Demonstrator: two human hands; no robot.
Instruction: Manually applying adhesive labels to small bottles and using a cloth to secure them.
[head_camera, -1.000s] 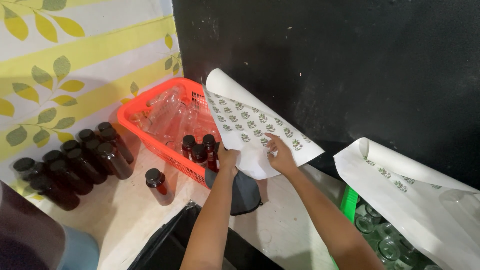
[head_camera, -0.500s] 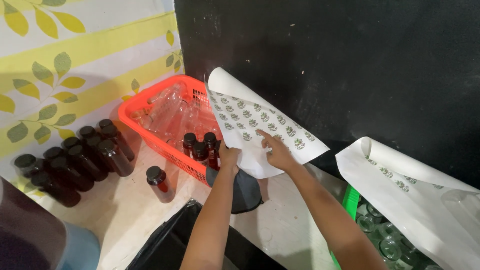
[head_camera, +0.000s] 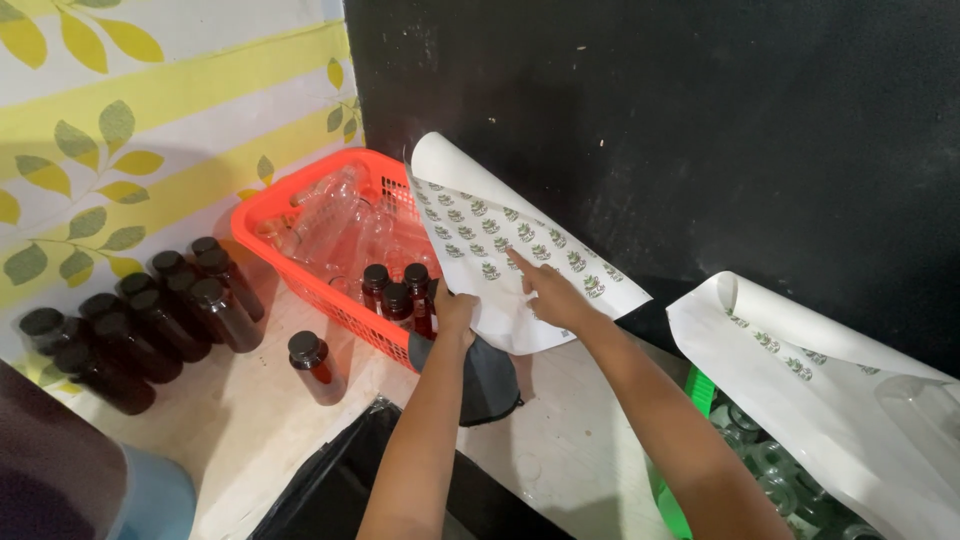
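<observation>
- Head view showed a white label sheet (head_camera: 500, 270) leaning against the black wall, just right of the orange basket (head_camera: 262, 222).
- Left hand (head_camera: 453, 312) pinched the sheet's lower edge, grip closed on it.
- Right hand (head_camera: 548, 292) lay on the sheet, forefinger extended, holding nothing.
- Sheet looked light, floppy and curl-prone; best held by its edges.
- Dark capped bottles (head_camera: 395, 298) stood inside the basket's near corner.
</observation>
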